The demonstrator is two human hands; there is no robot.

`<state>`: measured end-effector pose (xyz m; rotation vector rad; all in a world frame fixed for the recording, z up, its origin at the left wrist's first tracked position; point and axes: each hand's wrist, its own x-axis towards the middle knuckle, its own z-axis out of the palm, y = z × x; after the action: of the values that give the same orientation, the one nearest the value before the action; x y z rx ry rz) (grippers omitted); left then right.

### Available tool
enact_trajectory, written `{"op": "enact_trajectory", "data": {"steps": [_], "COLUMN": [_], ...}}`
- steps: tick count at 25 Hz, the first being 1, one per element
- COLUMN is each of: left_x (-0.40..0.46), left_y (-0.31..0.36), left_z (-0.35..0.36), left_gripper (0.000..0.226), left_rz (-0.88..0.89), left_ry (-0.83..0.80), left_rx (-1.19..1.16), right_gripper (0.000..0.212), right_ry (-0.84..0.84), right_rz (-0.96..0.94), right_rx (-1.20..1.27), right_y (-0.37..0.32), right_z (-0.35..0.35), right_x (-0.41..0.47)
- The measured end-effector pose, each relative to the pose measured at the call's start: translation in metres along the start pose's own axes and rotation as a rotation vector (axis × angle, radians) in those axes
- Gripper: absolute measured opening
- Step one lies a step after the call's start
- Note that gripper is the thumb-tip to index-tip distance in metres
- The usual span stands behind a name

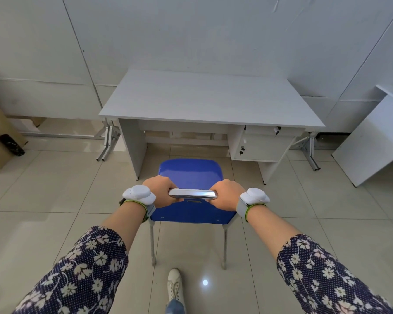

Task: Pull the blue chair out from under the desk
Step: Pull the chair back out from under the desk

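Note:
The blue chair with a plastic seat and grey metal legs stands on the tiled floor in front of the white desk. Its seat lies outside the desk's front edge, facing the knee space. A shiny metal bar tops the chair's backrest. My left hand is closed around the left end of that bar. My right hand is closed around the right end. Both wrists carry white sensor bands.
The desk has a drawer unit with keys on its right side. A folding-leg table stands to the left, a white panel leans at the right. A black bottle lies by a brown box. My white shoe is behind the chair.

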<state>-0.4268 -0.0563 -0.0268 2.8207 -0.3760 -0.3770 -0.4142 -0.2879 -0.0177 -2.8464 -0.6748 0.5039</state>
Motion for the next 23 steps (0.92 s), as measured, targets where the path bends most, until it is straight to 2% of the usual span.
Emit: {"op": "enact_trajectory", "data": {"steps": [6,14,23], "left_x": [-0.024,-0.049,-0.071], "left_y": [0.011,0.019,0.027], "left_z": [0.008,0.011,0.015], "left_gripper": [0.032,0.029,0.028], "left_rz": [-0.036,-0.041,-0.033], "left_ry": [-0.003,-0.035,-0.069], "left_rx": [0.005,-0.004,-0.028], "right_gripper": [0.022,0.028,0.025], "right_ry": [-0.010,-0.020,-0.015], "right_rz": [0.015,0.016,0.022], "right_rx": [0.004,0.005,0.010], "right_y": [-0.009,-0.018,-0.029], "right_z": [0.008,0.018,0.025], "right_x": [-0.023,-0.043,-0.066]}}
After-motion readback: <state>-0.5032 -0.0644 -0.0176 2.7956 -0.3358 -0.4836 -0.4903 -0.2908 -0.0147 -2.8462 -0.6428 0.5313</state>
